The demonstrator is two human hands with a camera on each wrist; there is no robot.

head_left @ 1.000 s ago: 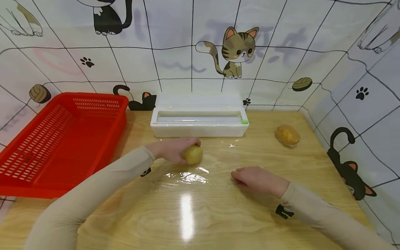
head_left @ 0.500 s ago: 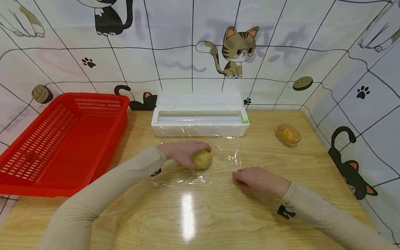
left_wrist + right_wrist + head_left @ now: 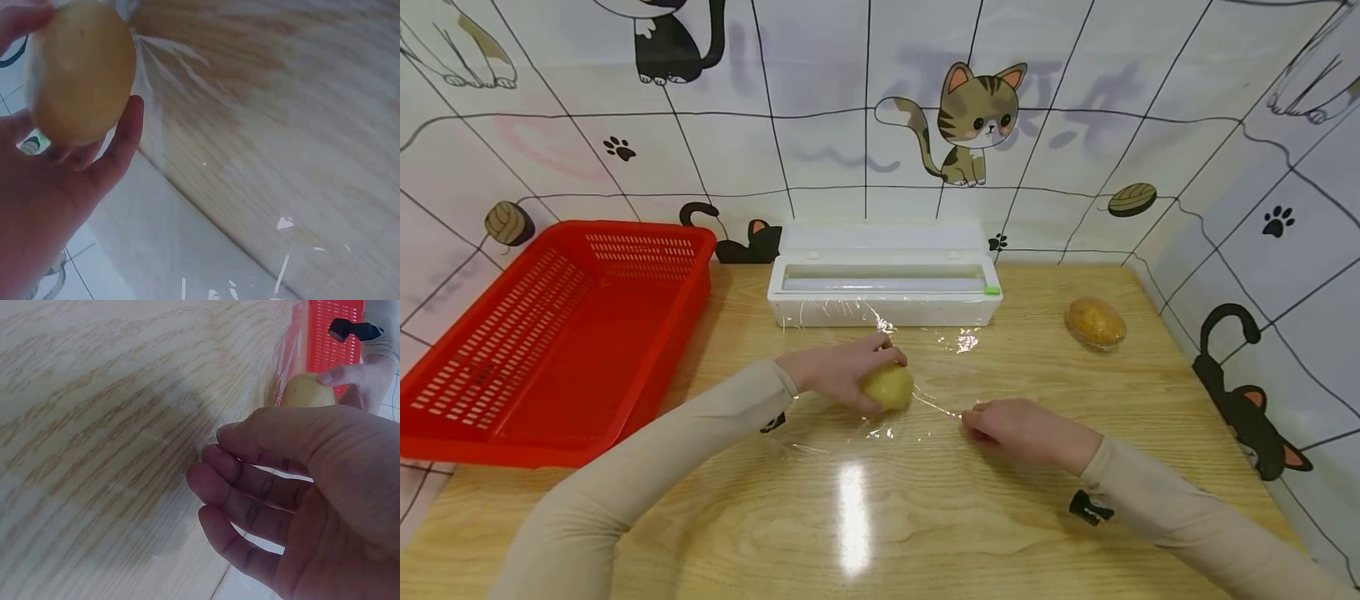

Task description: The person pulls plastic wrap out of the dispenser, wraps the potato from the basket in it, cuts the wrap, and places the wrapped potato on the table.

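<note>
My left hand point(image 3: 842, 372) grips a yellow potato point(image 3: 891, 387), fingers and thumb round its sides, over the cling film on the table. In the left wrist view the potato point(image 3: 84, 72) shows smooth and oval, with film creases fanning out beside it. My right hand point(image 3: 1026, 435) pinches the edge of the clear cling film point(image 3: 967, 340) between thumb and forefinger, to the right of the potato. A taut crease runs from there to the potato. From the white dispenser box point(image 3: 883, 313) at the back, the film stretches forward across the table.
At the left stands a red plastic basket point(image 3: 568, 367) with slotted sides. A film-wrapped potato point(image 3: 1096, 322) lies at the back right of the wooden table point(image 3: 760, 533). Behind and to the right rise walls with a cat print.
My left hand has moved a little to the right with the potato, then nearly stopped. The right hand stays almost in place, and the film between the hands now shows a tight crease.
</note>
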